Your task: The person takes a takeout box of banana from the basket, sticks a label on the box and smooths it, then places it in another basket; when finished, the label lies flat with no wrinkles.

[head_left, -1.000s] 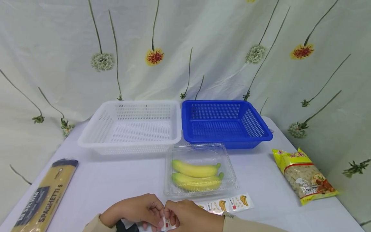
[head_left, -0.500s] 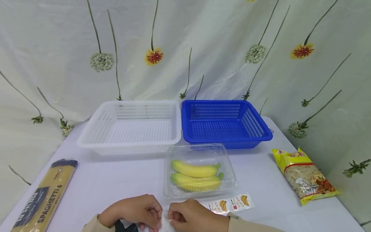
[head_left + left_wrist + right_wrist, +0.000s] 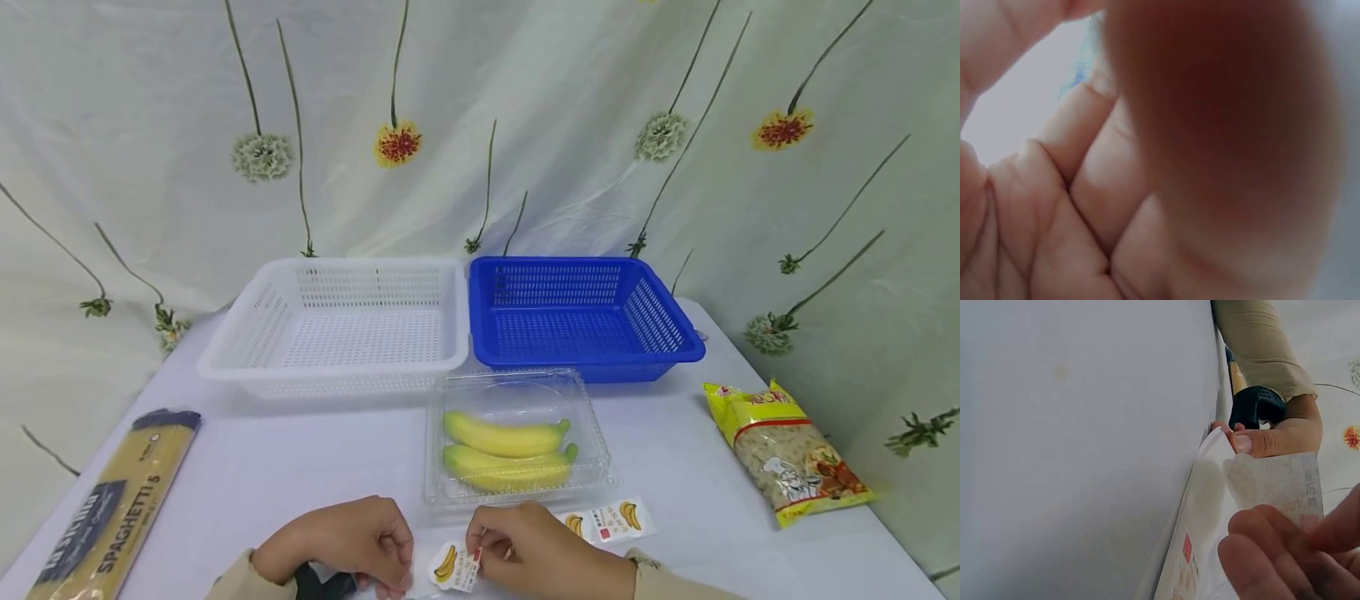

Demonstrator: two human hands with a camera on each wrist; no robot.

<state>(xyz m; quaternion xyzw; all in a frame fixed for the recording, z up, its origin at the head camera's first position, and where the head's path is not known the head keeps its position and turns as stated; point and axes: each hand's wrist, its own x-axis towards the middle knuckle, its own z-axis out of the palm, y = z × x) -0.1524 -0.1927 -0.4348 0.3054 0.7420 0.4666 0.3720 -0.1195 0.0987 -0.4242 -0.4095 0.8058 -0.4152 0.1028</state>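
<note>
My right hand point(image 3: 543, 554) pinches a banana-printed label sticker point(image 3: 448, 568) by its right end, between thumb and finger. In the right wrist view the sticker's pale underside point(image 3: 1272, 478) shows, raised off its white backing strip point(image 3: 1207, 494). The strip's near end is pinched under the thumb of my left hand point(image 3: 352, 542). More banana labels point(image 3: 624, 521) sit along the strip's right part, partly covered by my right hand. Just beyond is a clear plastic clamshell box point(image 3: 517, 392) holding two yellow-green bananas point(image 3: 506, 437). The left wrist view shows mostly palm and a blurred finger.
A white basket point(image 3: 337, 372) and a blue basket point(image 3: 585, 364) stand side by side at the back. Packaged spaghetti point(image 3: 123, 500) lies at the left, and a yellow-topped food bag point(image 3: 787, 454) at the right. A flowered cloth point(image 3: 570, 108) hangs behind the table.
The right hand has moved right, away from the left hand, lifting the banana sticker off its backing. The left hand stays nearly in place on the strip's end.
</note>
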